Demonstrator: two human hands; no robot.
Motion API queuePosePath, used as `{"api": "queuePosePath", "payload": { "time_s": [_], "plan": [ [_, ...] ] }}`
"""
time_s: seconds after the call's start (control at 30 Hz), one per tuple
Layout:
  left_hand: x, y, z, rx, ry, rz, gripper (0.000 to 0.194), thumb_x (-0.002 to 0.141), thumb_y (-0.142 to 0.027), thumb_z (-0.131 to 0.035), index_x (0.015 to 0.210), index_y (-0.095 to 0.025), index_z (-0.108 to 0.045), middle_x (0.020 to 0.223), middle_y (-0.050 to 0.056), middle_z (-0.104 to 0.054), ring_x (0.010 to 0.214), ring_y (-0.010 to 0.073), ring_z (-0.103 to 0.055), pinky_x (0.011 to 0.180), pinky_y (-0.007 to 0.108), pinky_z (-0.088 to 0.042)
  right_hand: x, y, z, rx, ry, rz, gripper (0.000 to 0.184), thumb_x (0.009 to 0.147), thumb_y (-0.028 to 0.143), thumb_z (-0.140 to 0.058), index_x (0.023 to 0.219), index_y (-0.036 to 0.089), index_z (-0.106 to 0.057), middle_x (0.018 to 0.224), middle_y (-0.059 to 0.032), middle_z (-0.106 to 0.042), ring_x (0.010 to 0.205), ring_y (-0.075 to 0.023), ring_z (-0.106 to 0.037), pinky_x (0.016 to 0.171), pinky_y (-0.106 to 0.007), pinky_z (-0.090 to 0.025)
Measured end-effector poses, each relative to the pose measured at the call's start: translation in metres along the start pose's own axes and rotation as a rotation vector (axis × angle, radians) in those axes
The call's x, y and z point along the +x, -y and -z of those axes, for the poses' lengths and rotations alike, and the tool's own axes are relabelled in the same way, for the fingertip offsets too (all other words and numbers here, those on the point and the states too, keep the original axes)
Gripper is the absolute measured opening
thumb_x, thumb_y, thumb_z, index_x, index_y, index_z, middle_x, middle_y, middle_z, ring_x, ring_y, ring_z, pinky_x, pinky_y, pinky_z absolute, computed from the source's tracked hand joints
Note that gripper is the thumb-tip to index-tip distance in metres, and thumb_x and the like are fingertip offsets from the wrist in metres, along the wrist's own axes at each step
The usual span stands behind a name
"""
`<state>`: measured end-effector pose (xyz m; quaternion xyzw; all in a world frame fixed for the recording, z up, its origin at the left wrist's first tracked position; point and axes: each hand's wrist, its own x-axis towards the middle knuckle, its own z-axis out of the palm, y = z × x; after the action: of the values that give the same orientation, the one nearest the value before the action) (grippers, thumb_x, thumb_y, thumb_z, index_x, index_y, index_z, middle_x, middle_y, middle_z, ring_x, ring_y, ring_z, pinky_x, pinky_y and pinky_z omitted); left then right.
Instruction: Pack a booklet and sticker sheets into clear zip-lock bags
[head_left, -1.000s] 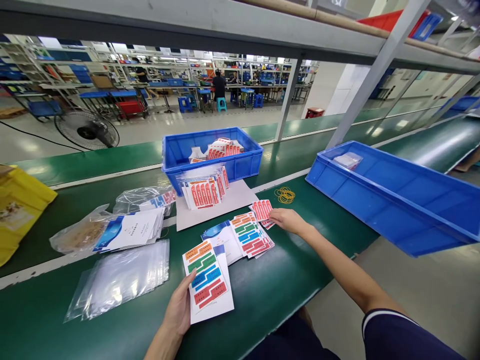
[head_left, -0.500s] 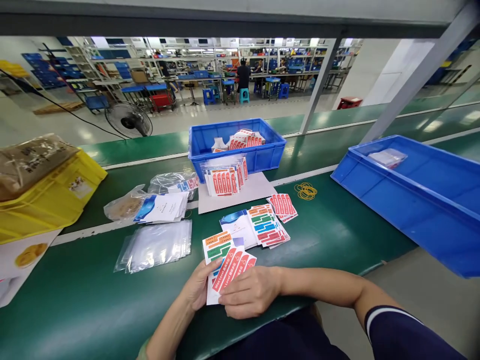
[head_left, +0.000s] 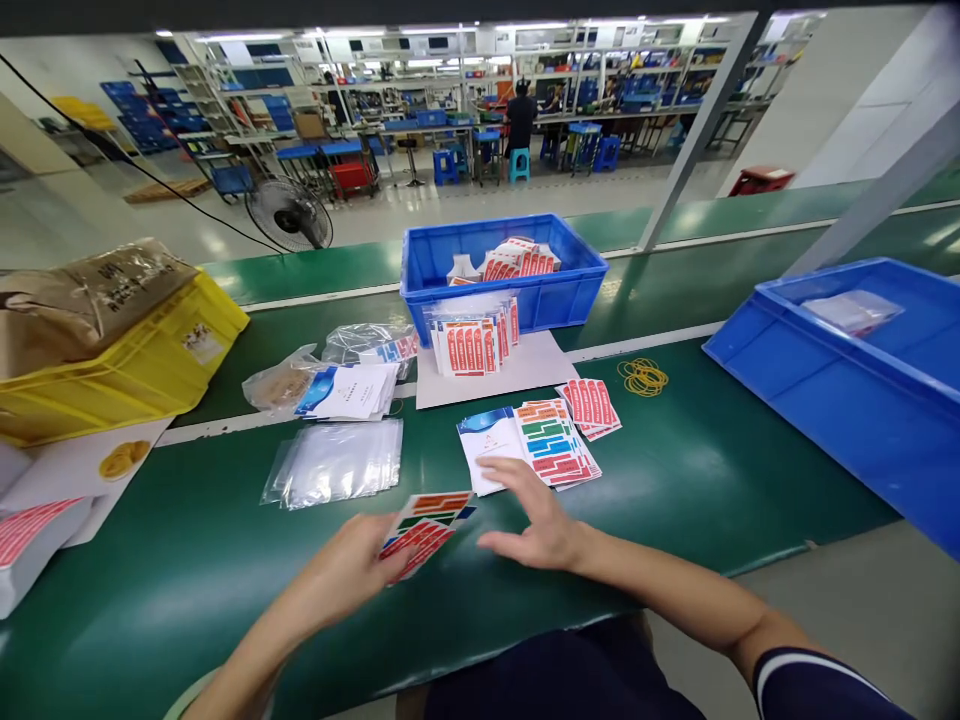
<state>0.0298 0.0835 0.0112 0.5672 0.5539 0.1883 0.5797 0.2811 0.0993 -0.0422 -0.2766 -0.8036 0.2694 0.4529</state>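
Observation:
My left hand (head_left: 365, 562) is closed on a small bundle of sticker sheets (head_left: 427, 535), tilted above the green table; red labels lie over orange and green ones. Fingers spread, my right hand (head_left: 541, 525) holds nothing and hovers at the near edge of a white-and-blue booklet stack (head_left: 484, 450). Whether its fingertips touch the booklets, I cannot tell. Against that stack lies a pile of multicoloured sticker sheets (head_left: 553, 445), with red label sheets (head_left: 592, 407) just behind it. Clear plastic bags (head_left: 345, 465) lie flat in a stack to the left, and more booklets (head_left: 352, 391) sit behind them.
Filled bags of sheets (head_left: 476, 345) stand on white card before a blue bin (head_left: 502, 300). Yellow rubber bands (head_left: 643, 377) lie right of it. A larger blue bin (head_left: 840, 390) stands at right, a yellow crate (head_left: 150, 365) at left. A fan (head_left: 289, 215) stands beyond.
My left hand has moved left with the sticker sheets and tilted them. My right hand has let go of them, opened and moved up and right toward the booklets. The camera view has shifted.

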Motion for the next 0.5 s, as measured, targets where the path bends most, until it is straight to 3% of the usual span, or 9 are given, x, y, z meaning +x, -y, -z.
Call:
{"api": "queuePosePath", "payload": {
  "time_s": [0.1, 0.2, 0.4, 0.5],
  "plan": [
    [0.002, -0.001, -0.001, 0.312, -0.134, -0.055, 0.008, 0.066, -0.028, -0.069, 0.062, -0.025, -0.064, 0.053, 0.000, -0.060, 0.052, 0.0199, -0.055, 0.055, 0.024, -0.033, -0.007, -0.007, -0.017, 0.120, 0.091, -0.288, 0.088, 0.069, 0.035, -0.074, 0.141, 0.024, -0.024, 0.139, -0.0125, -0.041, 0.129, -0.0262, -0.038, 0.106, -0.045, -0.034],
    [0.010, 0.008, -0.009, 0.469, -0.195, -0.100, 0.014, 0.064, -0.030, -0.071, 0.057, -0.026, -0.061, 0.049, 0.000, -0.055, 0.045, 0.0189, -0.049, 0.052, 0.025, -0.026, -0.017, -0.014, -0.048, 0.252, 0.141, -0.424, 0.089, 0.071, 0.029, -0.072, 0.142, 0.028, -0.018, 0.133, -0.0090, -0.048, 0.122, -0.0243, -0.046, 0.102, -0.044, -0.037],
    [0.014, 0.020, -0.015, 0.562, -0.179, -0.160, 0.008, 0.069, -0.026, -0.068, 0.063, -0.026, -0.063, 0.058, 0.003, -0.061, 0.051, 0.0205, -0.052, 0.053, 0.026, -0.023, -0.024, -0.015, -0.094, 0.372, 0.091, -0.503, 0.086, 0.073, 0.022, -0.068, 0.141, 0.029, -0.017, 0.113, -0.0034, -0.061, 0.100, -0.0194, -0.059, 0.090, -0.037, -0.046],
    [0.008, 0.016, -0.010, 0.569, -0.108, -0.225, 0.009, 0.076, -0.026, -0.062, 0.067, -0.025, -0.064, 0.062, 0.002, -0.062, 0.056, 0.0195, -0.054, 0.053, 0.025, -0.027, -0.018, -0.012, -0.101, 0.342, 0.110, -0.521, 0.069, 0.076, 0.027, -0.066, 0.136, 0.028, -0.031, 0.099, -0.0013, -0.066, 0.088, -0.0191, -0.062, 0.083, -0.035, -0.048]
  ]
}}
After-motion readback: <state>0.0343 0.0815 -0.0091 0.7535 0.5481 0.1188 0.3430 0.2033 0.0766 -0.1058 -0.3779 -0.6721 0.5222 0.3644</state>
